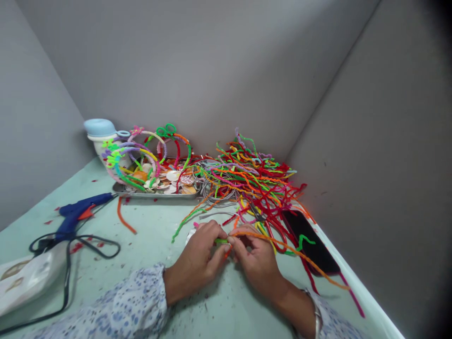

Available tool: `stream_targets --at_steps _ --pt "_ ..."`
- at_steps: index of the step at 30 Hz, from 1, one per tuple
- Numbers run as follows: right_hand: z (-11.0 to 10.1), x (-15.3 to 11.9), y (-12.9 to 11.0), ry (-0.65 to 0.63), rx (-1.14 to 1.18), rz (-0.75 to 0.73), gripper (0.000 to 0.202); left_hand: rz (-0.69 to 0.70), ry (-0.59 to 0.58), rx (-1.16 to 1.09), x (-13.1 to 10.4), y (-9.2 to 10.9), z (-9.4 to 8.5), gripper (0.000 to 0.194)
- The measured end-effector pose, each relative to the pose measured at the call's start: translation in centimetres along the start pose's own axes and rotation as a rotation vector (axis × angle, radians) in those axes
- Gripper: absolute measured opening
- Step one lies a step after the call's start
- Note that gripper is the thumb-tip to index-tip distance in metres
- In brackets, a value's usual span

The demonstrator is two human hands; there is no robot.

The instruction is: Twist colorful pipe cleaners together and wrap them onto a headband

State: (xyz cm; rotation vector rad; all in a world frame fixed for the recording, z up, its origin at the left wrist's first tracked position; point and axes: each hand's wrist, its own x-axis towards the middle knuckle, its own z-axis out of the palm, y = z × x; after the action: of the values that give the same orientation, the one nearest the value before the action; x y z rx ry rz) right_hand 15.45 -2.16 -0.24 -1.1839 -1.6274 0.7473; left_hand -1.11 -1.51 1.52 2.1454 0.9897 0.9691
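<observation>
My left hand (198, 256) and my right hand (257, 261) meet at the front middle of the table, fingertips nearly touching. Both are closed in a pinch. An orange pipe cleaner (303, 256) runs from my right fingertips over the back of that hand and out to the lower right. My left fingers and thumb hold a short green piece (221, 240), whose far part is hidden by the fingers. A bit of orange shows below, between the two thumbs. Something pink and white peeks out behind my left hand.
Behind my hands lies a heap of coloured pipe cleaners (247, 176). A metal tray (158, 194) holds shells and decorated hoops, beside a white bottle (100, 146). At left are a blue glue gun (72, 214), its cord and a white bag (35, 278). A black phone (312, 245) lies right.
</observation>
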Motion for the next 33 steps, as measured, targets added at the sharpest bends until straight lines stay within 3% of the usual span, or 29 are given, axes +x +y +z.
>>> stream_targets --at_steps 12,23,33 --pt "0.24 -0.19 -0.57 -0.049 0.185 0.200 0.019 0.002 0.021 0.048 -0.13 -0.42 0.10 0.009" --pt "-0.37 -0.17 0.04 -0.022 -0.042 -0.001 0.018 -0.002 0.030 0.044 -0.13 -0.15 -0.03 0.009" --pt "-0.37 -0.14 -0.64 -0.053 -0.047 0.051 0.023 0.009 0.006 0.076 -0.27 0.12 -0.03 0.010"
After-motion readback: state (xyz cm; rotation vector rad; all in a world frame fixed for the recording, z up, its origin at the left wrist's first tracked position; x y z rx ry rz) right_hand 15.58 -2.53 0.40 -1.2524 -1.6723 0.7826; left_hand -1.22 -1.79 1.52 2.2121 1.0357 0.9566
